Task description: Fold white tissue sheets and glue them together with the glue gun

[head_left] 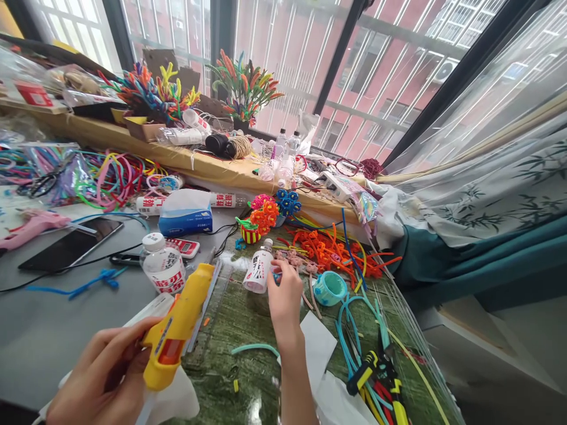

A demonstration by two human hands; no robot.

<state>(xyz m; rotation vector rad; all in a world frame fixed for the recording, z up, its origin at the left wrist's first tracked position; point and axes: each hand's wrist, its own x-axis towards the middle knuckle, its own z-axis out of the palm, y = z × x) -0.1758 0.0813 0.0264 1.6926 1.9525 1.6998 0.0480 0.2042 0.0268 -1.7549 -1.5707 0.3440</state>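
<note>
My left hand [106, 372] is wrapped round a yellow hot glue gun [177, 330], its nozzle end pointing up and away from me. A small clear plastic bottle [258, 270] with a white printed label and a cap leans slightly right. The thumb and forefinger of my right hand [286, 292] close at the bottle's right side; the other fingertips are partly hidden. A spot of blue and red shows between those fingers, too small to name. Right of this hand stands a turquoise ring-shaped cup [330, 288]. A second labelled bottle [162, 265] stands upright beyond the glue gun.
Orange pipe-cleaner pieces [319, 248] and a small flower pot [250, 235] lie behind. Yellow-black pliers [376, 378] and white paper [316, 345] are at the right front. A tissue pack [186, 213], a phone [71, 242] and a pink glue gun [35, 227] are on the left.
</note>
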